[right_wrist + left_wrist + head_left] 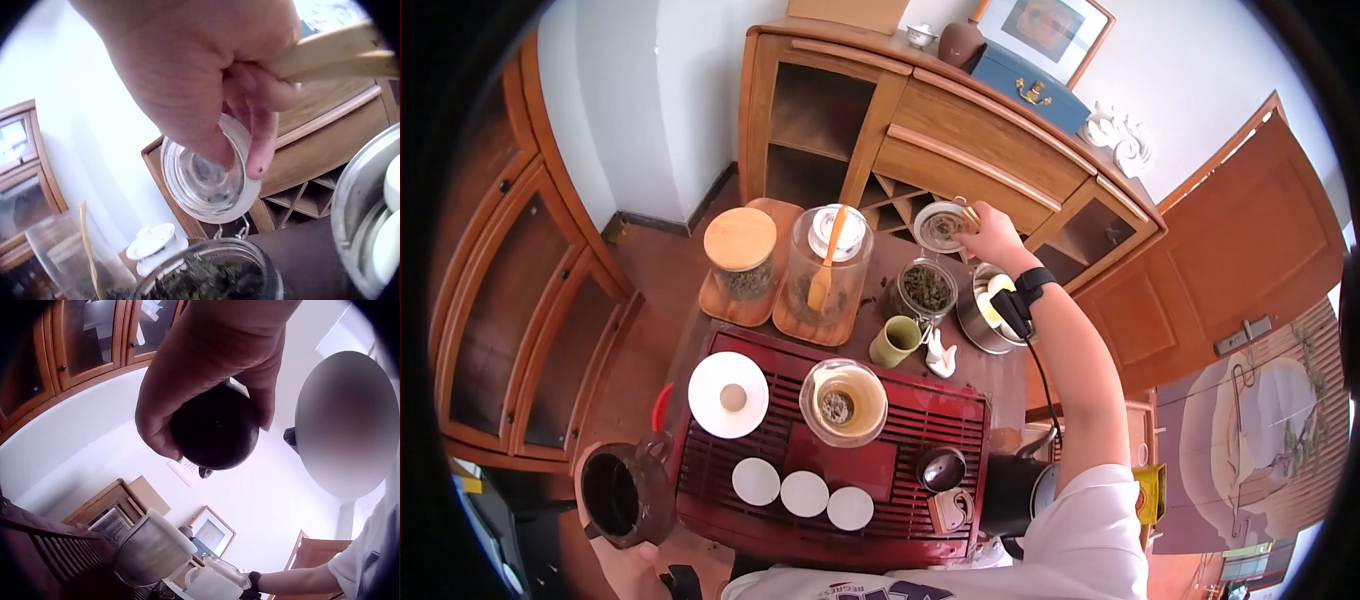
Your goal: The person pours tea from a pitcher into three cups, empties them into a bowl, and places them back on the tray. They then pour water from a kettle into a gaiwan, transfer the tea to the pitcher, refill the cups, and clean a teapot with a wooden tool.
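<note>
My left hand point(212, 369) grips a dark brown teapot point(628, 492), its mouth uncovered, left of the red slatted tray point(730, 540). My right hand point(206, 75) pinches the rim of the glass jar's hinged lid point(209, 178), which stands raised behind the jar, and also holds wooden tongs point(337, 56) in its fingers. Below the lid, the jar point(924, 288) holds dark dried leaves. A green cup point(895, 342) and a small white figurine point(940, 354) stand in front of the jar.
On the tray are a white lid point(728, 395), a glass vessel with strainer point(844, 402), several white cups point(805, 494) and a dark bowl point(941, 468). Behind stand a wooden-lidded jar point(740, 250) and a tall glass container point(830, 265); a metal pot point(990, 310) and black kettle point(1015, 495) are at right.
</note>
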Demonstrator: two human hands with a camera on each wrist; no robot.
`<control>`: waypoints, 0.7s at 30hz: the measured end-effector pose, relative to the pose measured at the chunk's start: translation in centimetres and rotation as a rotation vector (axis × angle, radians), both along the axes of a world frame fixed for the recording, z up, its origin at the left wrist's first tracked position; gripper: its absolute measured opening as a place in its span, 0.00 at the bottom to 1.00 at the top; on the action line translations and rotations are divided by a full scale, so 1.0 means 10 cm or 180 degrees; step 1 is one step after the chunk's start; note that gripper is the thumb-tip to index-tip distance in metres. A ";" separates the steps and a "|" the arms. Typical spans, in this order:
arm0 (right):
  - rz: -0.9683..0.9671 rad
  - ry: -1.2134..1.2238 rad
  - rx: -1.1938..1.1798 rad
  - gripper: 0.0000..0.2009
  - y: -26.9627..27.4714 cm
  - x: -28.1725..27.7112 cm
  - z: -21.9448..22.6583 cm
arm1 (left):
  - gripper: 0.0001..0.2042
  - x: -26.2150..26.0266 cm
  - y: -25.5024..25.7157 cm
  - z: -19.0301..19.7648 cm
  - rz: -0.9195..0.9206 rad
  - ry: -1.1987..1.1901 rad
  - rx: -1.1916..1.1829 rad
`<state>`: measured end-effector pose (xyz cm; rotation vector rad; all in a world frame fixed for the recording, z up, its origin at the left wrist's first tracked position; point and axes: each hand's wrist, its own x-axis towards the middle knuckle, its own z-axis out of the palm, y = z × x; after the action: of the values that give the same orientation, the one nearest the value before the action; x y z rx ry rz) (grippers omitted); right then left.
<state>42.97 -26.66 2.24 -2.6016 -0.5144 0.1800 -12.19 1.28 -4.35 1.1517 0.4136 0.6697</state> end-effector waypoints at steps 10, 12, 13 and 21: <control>0.1439 -0.2202 -0.1901 0.07 -0.20 -0.60 -0.39 | 0.44 -0.18 -0.09 0.09 -0.0164 -0.0108 -0.0081; 0.1694 -0.2594 -0.1994 0.04 -0.24 -0.67 -0.44 | 0.45 -0.18 -0.09 0.13 -0.0161 -0.0133 -0.0067; 0.1698 -0.2598 -0.1984 0.04 -0.25 -0.69 -0.46 | 0.45 -0.19 -0.10 0.15 -0.0162 -0.0144 -0.0062; 0.1768 -0.2348 -0.2665 0.26 -0.28 -0.86 -0.48 | 0.47 -0.06 -0.11 0.33 -0.0227 -0.0176 -0.0050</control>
<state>34.36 -29.42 -2.57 -3.1884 -1.7344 -0.5276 -12.77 0.19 -1.08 1.1256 0.3290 0.6335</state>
